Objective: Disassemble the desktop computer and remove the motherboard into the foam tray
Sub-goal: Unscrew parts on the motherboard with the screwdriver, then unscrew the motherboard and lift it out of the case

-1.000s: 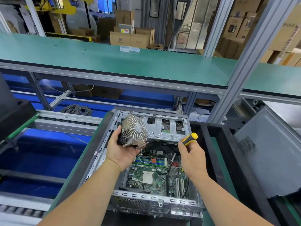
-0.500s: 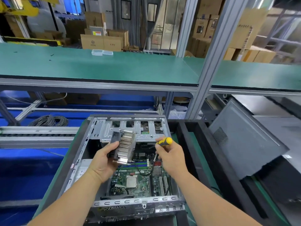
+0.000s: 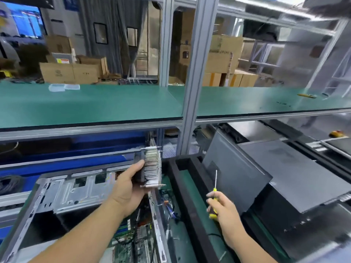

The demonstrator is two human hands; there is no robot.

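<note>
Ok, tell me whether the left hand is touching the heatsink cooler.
Touching. The head view shows the left hand wrapped around the heatsink cooler, thumb pressed on its dark side, holding it lifted above the open case.

A single head-worn wide-angle camera looks forward and down from the person's own eye level, close above the open case (image 3: pixel 62 194) at lower left. It faces across the green shelf (image 3: pixel 91 105) toward stacked boxes (image 3: pixel 68 73) far behind, with straight edges bowed by the lens.
</note>
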